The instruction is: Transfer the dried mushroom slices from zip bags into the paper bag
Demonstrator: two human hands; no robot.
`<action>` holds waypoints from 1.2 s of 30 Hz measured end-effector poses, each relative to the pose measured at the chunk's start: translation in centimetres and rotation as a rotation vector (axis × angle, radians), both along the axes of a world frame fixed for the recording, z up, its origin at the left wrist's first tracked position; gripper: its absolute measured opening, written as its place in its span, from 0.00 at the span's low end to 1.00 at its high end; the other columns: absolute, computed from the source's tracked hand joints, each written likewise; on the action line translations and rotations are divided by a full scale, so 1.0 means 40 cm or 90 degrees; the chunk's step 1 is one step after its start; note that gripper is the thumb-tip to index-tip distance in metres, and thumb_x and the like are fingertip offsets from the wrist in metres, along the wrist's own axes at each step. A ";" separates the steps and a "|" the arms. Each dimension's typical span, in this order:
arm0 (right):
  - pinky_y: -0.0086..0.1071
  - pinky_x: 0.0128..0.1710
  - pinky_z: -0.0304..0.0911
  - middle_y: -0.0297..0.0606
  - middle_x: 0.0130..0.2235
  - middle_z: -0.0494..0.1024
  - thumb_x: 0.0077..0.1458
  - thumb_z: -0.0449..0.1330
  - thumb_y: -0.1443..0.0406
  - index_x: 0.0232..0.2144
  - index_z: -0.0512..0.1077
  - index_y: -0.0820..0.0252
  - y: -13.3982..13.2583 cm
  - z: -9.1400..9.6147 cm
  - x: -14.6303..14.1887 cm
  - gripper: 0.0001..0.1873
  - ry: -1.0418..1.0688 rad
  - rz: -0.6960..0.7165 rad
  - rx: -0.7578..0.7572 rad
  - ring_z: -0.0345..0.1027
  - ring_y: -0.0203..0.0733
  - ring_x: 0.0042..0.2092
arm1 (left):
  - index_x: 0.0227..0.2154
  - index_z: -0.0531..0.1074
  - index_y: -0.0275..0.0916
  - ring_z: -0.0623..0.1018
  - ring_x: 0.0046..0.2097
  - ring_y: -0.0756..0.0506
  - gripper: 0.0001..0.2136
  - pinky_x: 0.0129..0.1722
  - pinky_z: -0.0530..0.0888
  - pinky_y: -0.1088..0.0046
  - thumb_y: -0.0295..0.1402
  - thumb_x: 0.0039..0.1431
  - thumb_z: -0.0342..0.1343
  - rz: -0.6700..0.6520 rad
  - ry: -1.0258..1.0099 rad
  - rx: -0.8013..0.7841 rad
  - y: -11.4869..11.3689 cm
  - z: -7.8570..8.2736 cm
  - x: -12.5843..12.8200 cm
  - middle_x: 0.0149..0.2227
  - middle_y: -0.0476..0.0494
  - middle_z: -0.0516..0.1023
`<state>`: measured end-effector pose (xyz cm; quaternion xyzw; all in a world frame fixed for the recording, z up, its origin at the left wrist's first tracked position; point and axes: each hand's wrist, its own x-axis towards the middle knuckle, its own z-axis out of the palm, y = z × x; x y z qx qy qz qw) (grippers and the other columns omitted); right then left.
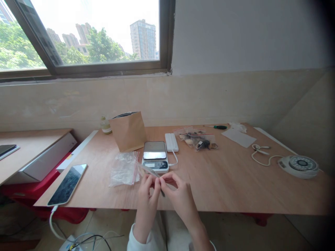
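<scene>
My left hand (148, 190) and my right hand (176, 191) meet over the table's front edge, fingers pinched together on a small clear zip bag (148, 171) that sticks up to the left between them. Just beyond the hands stands a small digital kitchen scale (155, 155) with a steel platform. A pile of empty clear zip bags (123, 169) lies to its left. A brown paper pouch (128, 131) stands open behind them.
The wooden table (235, 181) also holds a white power bank (171, 142) cabled to the scale, filled zip bags (199, 139), a green screwdriver (217, 127), white paper (238, 137), a round white lamp (298, 166), a phone (67, 184) and a small bottle (105, 125).
</scene>
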<state>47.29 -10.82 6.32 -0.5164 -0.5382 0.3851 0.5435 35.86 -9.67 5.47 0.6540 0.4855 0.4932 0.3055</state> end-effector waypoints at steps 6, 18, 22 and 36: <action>0.31 0.38 0.67 0.40 0.34 0.79 0.58 0.55 0.56 0.33 0.71 0.60 0.017 -0.017 -0.013 0.13 0.016 -0.104 -0.015 0.74 0.42 0.37 | 0.23 0.65 0.39 0.67 0.29 0.50 0.11 0.28 0.63 0.76 0.32 0.62 0.49 0.030 0.060 0.066 -0.006 0.011 -0.013 0.27 0.49 0.66; 0.34 0.35 0.70 0.45 0.36 0.79 0.59 0.52 0.52 0.37 0.63 0.59 0.149 0.089 0.031 0.17 0.142 -0.214 0.123 0.75 0.41 0.34 | 0.28 0.69 0.39 0.72 0.42 0.46 0.17 0.45 0.68 0.69 0.44 0.64 0.43 0.027 -0.248 -0.016 0.068 -0.032 -0.036 0.35 0.44 0.72; 0.31 0.31 0.70 0.42 0.35 0.78 0.60 0.50 0.52 0.37 0.61 0.58 0.201 0.085 -0.022 0.15 0.189 -0.119 0.098 0.74 0.38 0.30 | 0.51 0.67 0.43 0.73 0.50 0.43 0.23 0.50 0.69 0.63 0.51 0.60 0.47 -0.050 -0.509 -0.192 0.162 -0.068 -0.028 0.51 0.40 0.72; 0.30 0.40 0.62 0.40 0.37 0.77 0.61 0.51 0.70 0.35 0.75 0.61 0.333 0.136 -0.118 0.12 -0.329 0.227 0.212 0.70 0.38 0.38 | 0.51 0.70 0.42 0.75 0.51 0.45 0.26 0.51 0.70 0.71 0.53 0.62 0.41 0.006 -0.629 -0.117 0.332 -0.055 -0.155 0.48 0.45 0.78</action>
